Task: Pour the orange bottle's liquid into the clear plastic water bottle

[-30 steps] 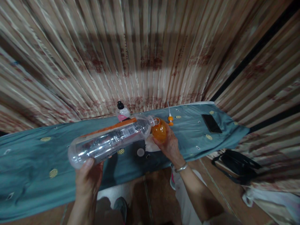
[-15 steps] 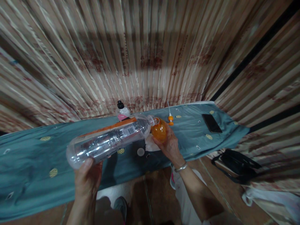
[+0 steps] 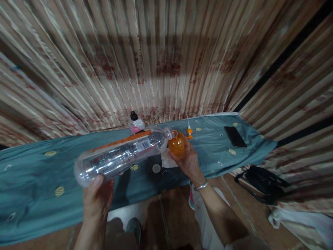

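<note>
My left hand [image 3: 97,194] is wrapped round the base end of a large clear plastic bottle [image 3: 122,156] with an orange-edged label. The bottle lies tilted, nearly level, its neck at the mouth of a small orange bottle [image 3: 177,145]. Closed round that orange bottle from the right is my right hand [image 3: 188,161], with a bracelet at the wrist. Any liquid passing between the two is too blurred to tell. Behind them an orange pump top [image 3: 189,132] with a clear tube lies on the cloth. A round pale cap [image 3: 156,168] sits below the bottle neck.
A blue-green patterned cloth [image 3: 208,152] covers the narrow table. A black-topped bottle [image 3: 136,124] stands at the back, a dark phone [image 3: 235,136] lies right. White tissue-like material [image 3: 169,160] is under the orange bottle. A black bag [image 3: 262,182] rests beyond the table's right front edge.
</note>
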{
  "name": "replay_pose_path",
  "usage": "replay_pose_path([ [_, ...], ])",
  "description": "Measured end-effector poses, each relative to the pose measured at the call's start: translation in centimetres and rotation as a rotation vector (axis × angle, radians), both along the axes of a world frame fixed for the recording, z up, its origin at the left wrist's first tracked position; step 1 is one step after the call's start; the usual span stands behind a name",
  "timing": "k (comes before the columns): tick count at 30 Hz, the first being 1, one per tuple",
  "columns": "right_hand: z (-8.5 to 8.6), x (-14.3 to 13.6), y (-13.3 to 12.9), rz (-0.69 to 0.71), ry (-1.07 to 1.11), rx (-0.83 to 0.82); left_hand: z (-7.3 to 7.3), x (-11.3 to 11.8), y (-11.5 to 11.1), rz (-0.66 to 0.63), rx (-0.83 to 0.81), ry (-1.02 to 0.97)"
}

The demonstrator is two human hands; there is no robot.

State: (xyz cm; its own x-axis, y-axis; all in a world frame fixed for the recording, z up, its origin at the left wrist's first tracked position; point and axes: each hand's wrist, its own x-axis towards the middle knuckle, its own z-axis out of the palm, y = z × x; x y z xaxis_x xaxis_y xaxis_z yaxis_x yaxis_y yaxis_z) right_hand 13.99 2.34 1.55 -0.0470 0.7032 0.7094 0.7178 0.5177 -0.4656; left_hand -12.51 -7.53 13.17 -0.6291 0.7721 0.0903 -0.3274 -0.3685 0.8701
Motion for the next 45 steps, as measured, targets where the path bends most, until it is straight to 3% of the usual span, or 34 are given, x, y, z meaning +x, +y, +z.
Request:
replay_pose_path([
  [21,0.06,0.0,-0.06,-0.002,-0.005,-0.012,-0.31,-0.18,-0.04,0.031,-0.078,0.004],
  [45,0.03,0.06,-0.1,0.009,0.01,-0.035,-0.09,-0.07,-0.06,0.019,-0.026,0.005],
])
